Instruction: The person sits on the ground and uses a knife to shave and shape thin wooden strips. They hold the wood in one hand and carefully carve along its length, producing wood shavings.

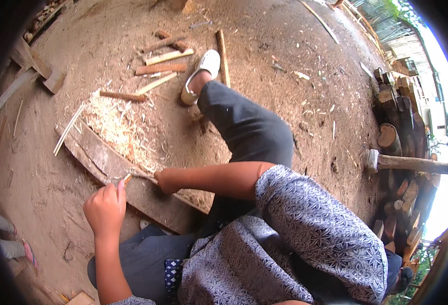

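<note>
My left hand (105, 209) is closed, thumb up, on a short, thin wooden stick (127, 177) with a pale orange end. To its right, over the plank, my right hand (167, 181) is wrapped round a tool with a narrow, greyish, blade-like part (141, 175) that points toward the stick. The tool's handle is hidden in the fist, and its exact kind is hard to make out. Under both hands a worn wooden plank (150, 201) runs slantwise, its near end beside my legs. Whether blade and stick touch, I cannot tell.
Pale wood shavings (114, 122) are heaped along the plank's far side. Cut wood pieces (161, 68) lie beyond, near my shod foot (208, 62). A wooden-handled hammer (412, 163) stands out by stacked logs (389, 137) at right. Another person's legs (7, 239) show at lower left.
</note>
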Available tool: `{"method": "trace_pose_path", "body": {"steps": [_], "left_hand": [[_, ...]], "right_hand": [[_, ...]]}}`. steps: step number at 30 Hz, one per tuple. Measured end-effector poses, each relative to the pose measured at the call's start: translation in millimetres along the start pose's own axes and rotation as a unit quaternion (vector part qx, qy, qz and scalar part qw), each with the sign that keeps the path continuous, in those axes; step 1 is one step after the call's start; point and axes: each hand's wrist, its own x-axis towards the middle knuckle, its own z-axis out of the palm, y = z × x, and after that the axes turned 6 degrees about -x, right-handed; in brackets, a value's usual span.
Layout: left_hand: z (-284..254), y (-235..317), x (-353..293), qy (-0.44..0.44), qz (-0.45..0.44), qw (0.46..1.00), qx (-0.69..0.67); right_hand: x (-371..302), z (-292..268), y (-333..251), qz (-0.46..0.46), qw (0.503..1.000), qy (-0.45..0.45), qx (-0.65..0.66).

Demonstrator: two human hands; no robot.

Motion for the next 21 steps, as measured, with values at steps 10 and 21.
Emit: {"method": "trace_pose_path", "body": {"steps": [10, 21], "left_hand": [[-11, 2, 7, 0.000, -0.026, 1.000, 0.001], [3, 0, 1, 0.053, 0.015, 0.998, 0.003]], "right_hand": [[-28, -59, -28, -0.046, 0.999, 0.023, 0.000], [31, -26, 26, -0.179, 0.929, -0.111, -0.303]]}}
